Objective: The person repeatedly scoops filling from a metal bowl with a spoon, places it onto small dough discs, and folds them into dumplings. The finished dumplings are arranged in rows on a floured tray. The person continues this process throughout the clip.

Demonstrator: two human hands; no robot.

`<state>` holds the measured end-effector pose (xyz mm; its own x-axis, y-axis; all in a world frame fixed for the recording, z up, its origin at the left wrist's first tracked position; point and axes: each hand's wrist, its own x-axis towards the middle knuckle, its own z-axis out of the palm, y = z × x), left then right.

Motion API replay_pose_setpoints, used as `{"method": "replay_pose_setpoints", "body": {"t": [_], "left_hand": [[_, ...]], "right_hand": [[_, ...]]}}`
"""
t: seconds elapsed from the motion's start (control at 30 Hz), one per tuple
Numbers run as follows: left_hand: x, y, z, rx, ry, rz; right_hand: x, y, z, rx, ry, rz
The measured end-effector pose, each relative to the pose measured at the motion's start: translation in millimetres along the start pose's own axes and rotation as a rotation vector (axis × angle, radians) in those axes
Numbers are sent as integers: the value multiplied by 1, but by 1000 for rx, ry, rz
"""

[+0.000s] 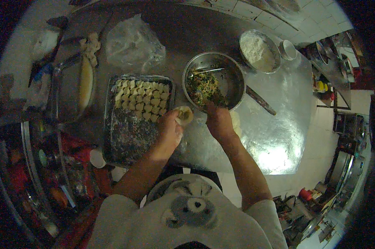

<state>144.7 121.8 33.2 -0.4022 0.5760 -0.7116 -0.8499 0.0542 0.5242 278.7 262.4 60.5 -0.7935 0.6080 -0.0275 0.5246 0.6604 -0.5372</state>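
Observation:
My left hand [170, 126] holds a round dough wrapper [187, 117] with some filling on it, beside the tray's right edge. My right hand [219, 122] reaches over the near rim of a steel bowl [234, 84], its fingers at the chopped green and tan filling [204, 84]. Whether those fingers grip a utensil is hidden. A thin metal utensil [211, 71] lies inside the bowl. Pale dough rounds [236, 123] are partly covered by my right wrist. Rows of small dough pieces [142, 96] fill the far part of a floured dark tray [131, 140].
A wooden rolling pin [261, 100] lies right of the bowl. Behind it stand a bowl of flour [253, 49] and a small white bowl [288, 50]. A clear plastic bag [134, 45] rests beyond the tray. The steel table [277, 130] ends at the right above a tiled floor.

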Motion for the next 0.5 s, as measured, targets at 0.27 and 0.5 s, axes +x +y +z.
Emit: {"method": "replay_pose_setpoints", "body": {"t": [0.27, 0.5], "left_hand": [[14, -7, 26, -121, -45, 106], [10, -7, 28, -176, -32, 95]], "right_hand": [[13, -10, -9, -37, -168, 8], [16, -18, -8, -7, -222, -15]]}}
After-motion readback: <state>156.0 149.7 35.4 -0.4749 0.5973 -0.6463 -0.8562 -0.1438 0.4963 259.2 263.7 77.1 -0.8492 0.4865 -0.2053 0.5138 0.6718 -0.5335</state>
